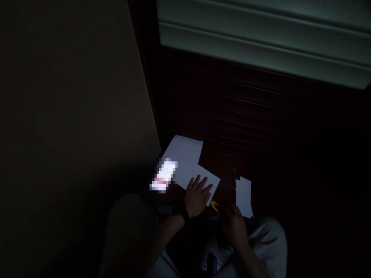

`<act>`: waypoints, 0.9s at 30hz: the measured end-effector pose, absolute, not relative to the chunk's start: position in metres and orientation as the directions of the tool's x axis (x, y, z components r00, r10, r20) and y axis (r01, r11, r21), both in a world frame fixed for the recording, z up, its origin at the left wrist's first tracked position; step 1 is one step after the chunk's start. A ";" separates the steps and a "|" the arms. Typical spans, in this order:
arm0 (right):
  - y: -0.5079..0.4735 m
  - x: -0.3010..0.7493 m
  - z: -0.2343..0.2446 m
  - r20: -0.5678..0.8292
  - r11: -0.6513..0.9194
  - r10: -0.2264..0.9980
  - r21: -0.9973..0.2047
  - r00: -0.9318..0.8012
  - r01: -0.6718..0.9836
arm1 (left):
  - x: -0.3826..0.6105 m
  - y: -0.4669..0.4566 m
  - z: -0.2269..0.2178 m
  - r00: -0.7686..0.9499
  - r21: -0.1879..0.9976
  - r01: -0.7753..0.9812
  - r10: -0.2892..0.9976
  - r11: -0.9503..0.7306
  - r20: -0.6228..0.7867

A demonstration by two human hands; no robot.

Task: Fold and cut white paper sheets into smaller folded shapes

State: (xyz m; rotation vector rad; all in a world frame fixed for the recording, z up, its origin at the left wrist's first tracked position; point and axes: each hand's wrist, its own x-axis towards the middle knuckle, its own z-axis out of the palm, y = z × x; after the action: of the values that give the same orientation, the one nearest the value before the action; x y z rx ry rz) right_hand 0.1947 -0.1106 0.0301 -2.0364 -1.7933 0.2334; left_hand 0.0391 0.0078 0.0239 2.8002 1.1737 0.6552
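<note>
Pressing my left hand [198, 195] flat and open on the white paper sheet [185, 154], I clench my right hand [233, 226] round the yellow cutter [215, 206] at the sheet's near edge; best to press firmly, well clear of its cutting line.

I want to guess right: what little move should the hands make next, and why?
Probably slide the yellow cutter in the right hand onto the edge of the paper. The left hand lies flat on the paper, pinning it, and the cutter's tip sits just beside that sheet.
</note>
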 end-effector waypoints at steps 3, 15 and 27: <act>-0.113 0.198 0.028 0.133 -0.089 0.979 -0.412 0.156 0.907 | 0.040 0.010 0.028 0.617 0.200 0.673 0.690 -0.712 0.379; -0.114 0.198 0.029 0.131 -0.072 0.981 -0.440 0.143 0.895 | 0.042 0.073 0.023 0.766 0.178 0.537 0.565 -0.825 0.307; -0.120 0.190 0.028 0.132 -0.053 0.985 -0.392 0.113 0.918 | 0.042 0.070 0.023 0.751 0.164 0.547 0.568 -0.821 0.338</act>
State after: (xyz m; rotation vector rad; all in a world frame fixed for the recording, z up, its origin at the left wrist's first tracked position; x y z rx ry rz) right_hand 0.1902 -0.1199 0.0277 -2.0208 -1.8529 0.2403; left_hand 0.0424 0.0699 0.0229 2.8874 0.9206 0.5846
